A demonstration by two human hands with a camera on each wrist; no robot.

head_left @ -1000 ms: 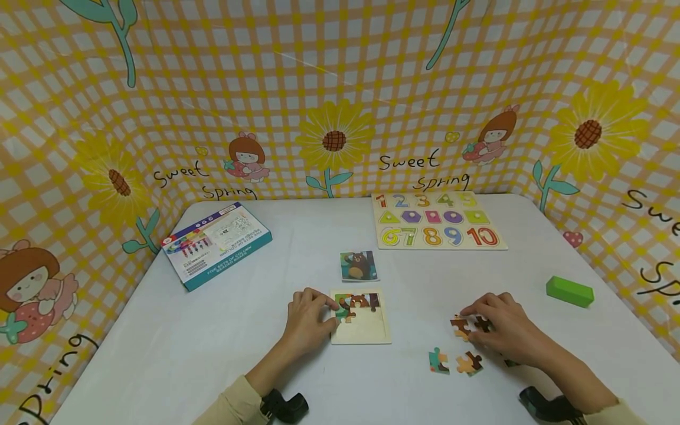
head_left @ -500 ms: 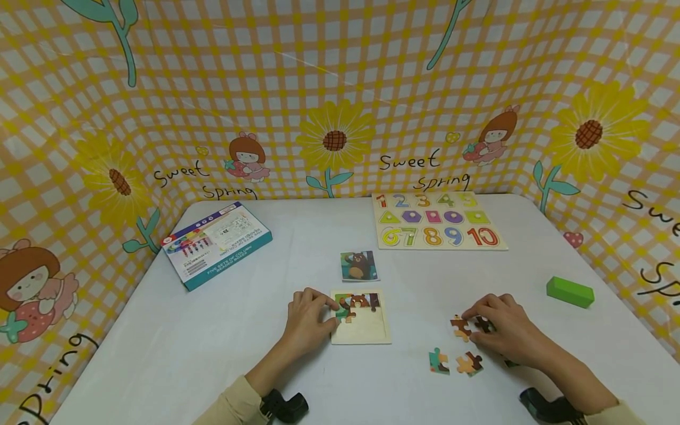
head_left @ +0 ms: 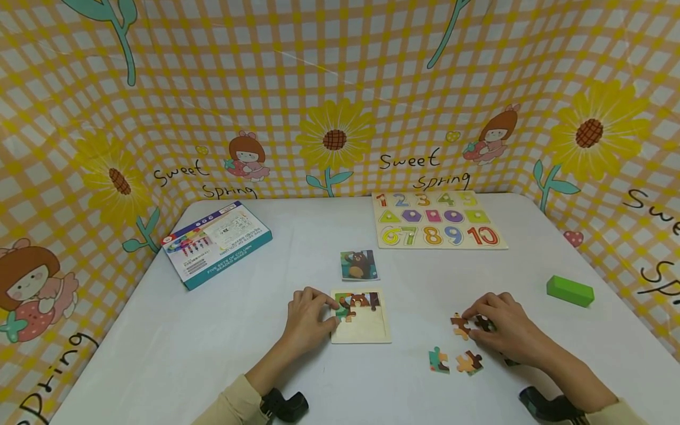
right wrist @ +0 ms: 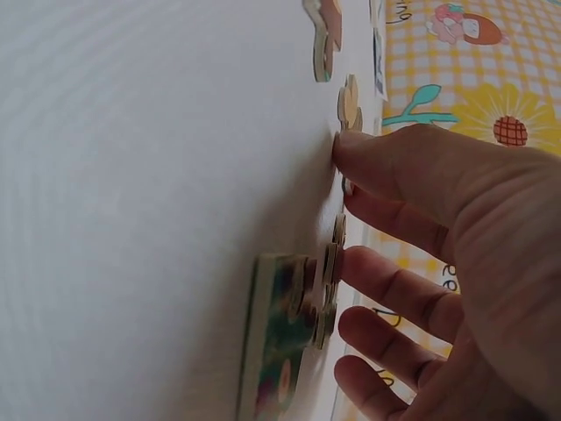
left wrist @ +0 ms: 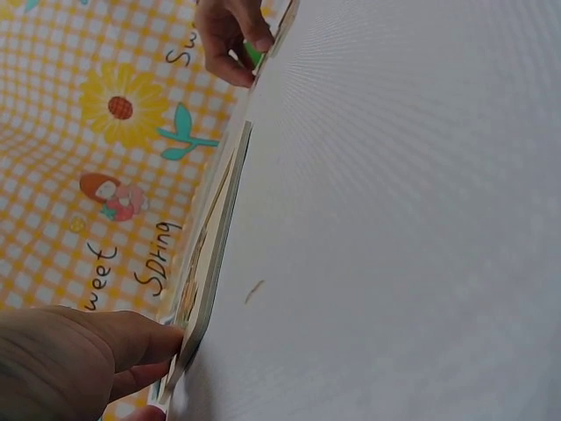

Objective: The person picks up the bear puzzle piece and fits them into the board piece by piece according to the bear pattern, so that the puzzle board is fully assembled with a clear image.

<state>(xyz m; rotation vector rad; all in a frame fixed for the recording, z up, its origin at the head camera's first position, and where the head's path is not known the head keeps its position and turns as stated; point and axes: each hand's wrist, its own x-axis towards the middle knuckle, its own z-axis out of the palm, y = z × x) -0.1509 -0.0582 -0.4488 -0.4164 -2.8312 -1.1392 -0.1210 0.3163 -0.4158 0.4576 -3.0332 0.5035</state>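
Note:
In the head view, my left hand [head_left: 307,319] holds the left edge of a square wooden puzzle tray [head_left: 366,335]. Several bear pieces fill the tray's top and upper left. Thumb and finger meet the tray's rim [left wrist: 206,289] in the left wrist view. My right hand [head_left: 504,327] pinches a brown-and-orange puzzle piece [head_left: 460,327] on the table between thumb and index finger. A dark puzzle piece [head_left: 483,323] lies partly under that hand. Nearer me are a green puzzle piece [head_left: 438,360] and an orange-and-brown puzzle piece [head_left: 470,363]. Another, mostly hidden, shows beneath the right wrist.
Behind the tray lies a bear picture card [head_left: 359,265]. A number board [head_left: 441,242] stands farther back. At the back left is a teal-sided box [head_left: 218,245], and a green block [head_left: 570,291] sits at the right. Patterned cloth [head_left: 297,71] encloses the table.

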